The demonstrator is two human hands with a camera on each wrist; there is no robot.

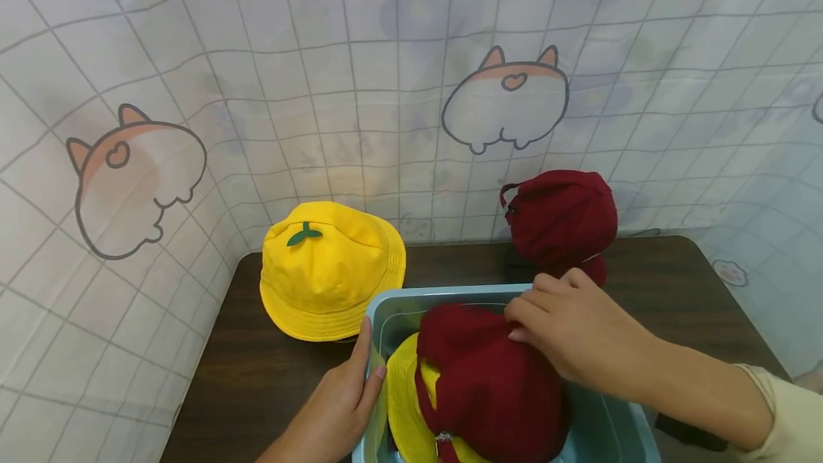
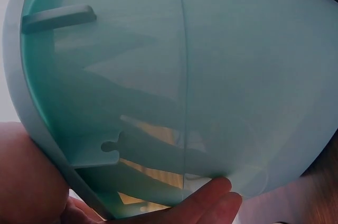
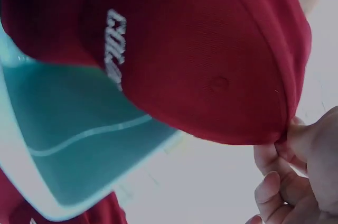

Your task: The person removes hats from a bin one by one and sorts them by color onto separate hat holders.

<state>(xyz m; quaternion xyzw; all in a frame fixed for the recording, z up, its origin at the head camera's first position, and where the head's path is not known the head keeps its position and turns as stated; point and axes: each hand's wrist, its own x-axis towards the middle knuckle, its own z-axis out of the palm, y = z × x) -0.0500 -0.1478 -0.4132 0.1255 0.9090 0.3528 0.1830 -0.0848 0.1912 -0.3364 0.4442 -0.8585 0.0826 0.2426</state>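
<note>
In the head view a dark red baseball cap (image 1: 495, 384) lies over a yellow bucket hat (image 1: 403, 406) inside a light blue plastic bin (image 1: 450, 291). My right hand (image 1: 572, 327) pinches the cap's crown between thumb and fingers at the bin's far right. White lettering (image 3: 114, 49) shows on the cap's front in the right wrist view. On the bin's left side, my left hand (image 1: 341, 399) grips the rim, thumb on top; the left wrist view shows its fingers (image 2: 211, 197) against the bin's outer wall.
Another yellow bucket hat (image 1: 331, 270) with a green sprout stands left of the bin on the dark wooden table (image 1: 225, 377). Behind the bin, at right, sits a second dark red cap (image 1: 566, 216). A patterned curtain (image 1: 386, 91) hangs along the table's back and sides.
</note>
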